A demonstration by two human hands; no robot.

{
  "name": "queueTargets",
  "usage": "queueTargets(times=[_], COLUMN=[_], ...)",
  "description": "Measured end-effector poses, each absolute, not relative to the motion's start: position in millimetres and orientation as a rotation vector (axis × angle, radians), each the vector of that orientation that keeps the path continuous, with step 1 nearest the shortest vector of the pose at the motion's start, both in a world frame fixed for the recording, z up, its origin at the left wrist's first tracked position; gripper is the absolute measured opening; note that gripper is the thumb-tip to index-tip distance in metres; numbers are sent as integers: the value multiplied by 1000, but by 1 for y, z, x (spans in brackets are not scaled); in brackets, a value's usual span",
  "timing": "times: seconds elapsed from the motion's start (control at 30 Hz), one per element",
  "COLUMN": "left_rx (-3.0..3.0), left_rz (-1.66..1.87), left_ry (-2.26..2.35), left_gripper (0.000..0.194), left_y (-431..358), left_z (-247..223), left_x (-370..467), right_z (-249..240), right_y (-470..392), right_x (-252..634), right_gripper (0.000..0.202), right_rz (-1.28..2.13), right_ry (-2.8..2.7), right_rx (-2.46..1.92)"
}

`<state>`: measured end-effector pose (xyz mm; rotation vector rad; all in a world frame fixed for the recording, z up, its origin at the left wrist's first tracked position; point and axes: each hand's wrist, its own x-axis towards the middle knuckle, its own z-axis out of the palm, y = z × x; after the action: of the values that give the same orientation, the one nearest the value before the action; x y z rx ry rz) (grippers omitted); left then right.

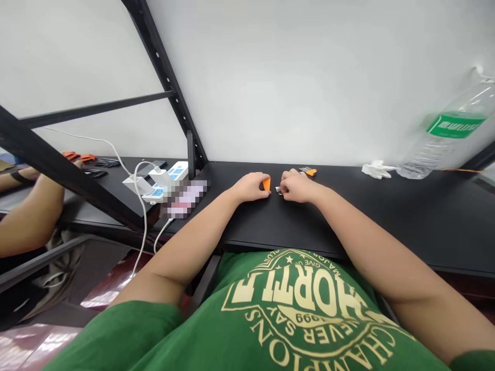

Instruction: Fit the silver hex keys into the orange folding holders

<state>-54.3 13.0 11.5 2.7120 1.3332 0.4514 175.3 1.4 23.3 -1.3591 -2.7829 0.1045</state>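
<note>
My left hand is closed, thumb and fingers pinching a small orange plastic holder above the black table. Just to its right, my right hand is closed around thin silver metal rods. Their ends poke out toward the orange holder, with a small gap between; the rest is hidden by the fingers, so their exact kind is unclear. Behind my right hand lies another orange holder with slim metal rods in it.
A white power strip with plugged-in chargers, cables and a blurred-out phone lie at left beside a black metal frame. Another person's arm is beyond it, near orange pieces. Crumpled white gloves and a plastic bottle are right.
</note>
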Motion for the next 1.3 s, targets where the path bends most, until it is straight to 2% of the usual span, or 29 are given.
queueTargets(times=[0.3,0.5,0.9,1.07,1.3], left_rx=[2718,2715,2679,2666,2651], left_rz=[434,418,430,429,438], left_ry=[1329,1344,1344,1354,1357], left_gripper=[44,47,46,41,49], left_y=[11,12,11,11,12], left_z=[14,12,15,14,13], left_x=[-53,-53,-52,-52,-53], right_z=[27,31,19,14,1], right_y=[-2,-2,2,11,29], right_x=[174,177,174,181,191], right_gripper=[6,12,23,18,19], right_rz=[86,98,69,74,311], right_ry=[-2856,-2820,-2849,-2699,-2573], right_rx=[-1466,-1564,-1309,-1432,-1499])
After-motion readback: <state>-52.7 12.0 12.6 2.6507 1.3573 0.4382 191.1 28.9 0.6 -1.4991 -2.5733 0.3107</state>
